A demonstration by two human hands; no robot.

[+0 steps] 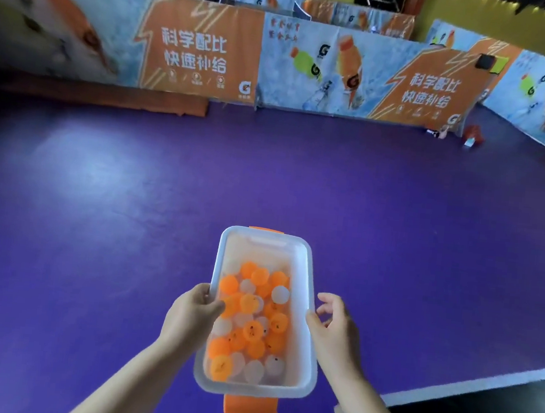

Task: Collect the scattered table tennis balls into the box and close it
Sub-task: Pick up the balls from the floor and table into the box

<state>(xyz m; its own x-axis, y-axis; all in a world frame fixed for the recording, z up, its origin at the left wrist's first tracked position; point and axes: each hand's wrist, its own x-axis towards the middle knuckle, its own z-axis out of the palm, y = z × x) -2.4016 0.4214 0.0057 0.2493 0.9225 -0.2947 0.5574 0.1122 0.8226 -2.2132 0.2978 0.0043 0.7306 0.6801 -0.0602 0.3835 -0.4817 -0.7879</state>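
A clear plastic box (305, 266) with orange latches at both ends is held up in front of me, lid off. Several orange and white table tennis balls (253, 324) lie inside it, mostly in the near half. My left hand (192, 315) grips the box's left rim, thumb hooked over the edge into the box. My right hand (333, 325) holds the right rim, thumb against the wall, fingers loosely spread behind it. No lid shows clearly.
Purple court floor (131, 209) stretches ahead. Printed barrier panels (199, 56) fence the far side and the right. A dark table edge with a white line (480, 383) stands at the lower right. Small items (471, 135) lie by the far right barrier.
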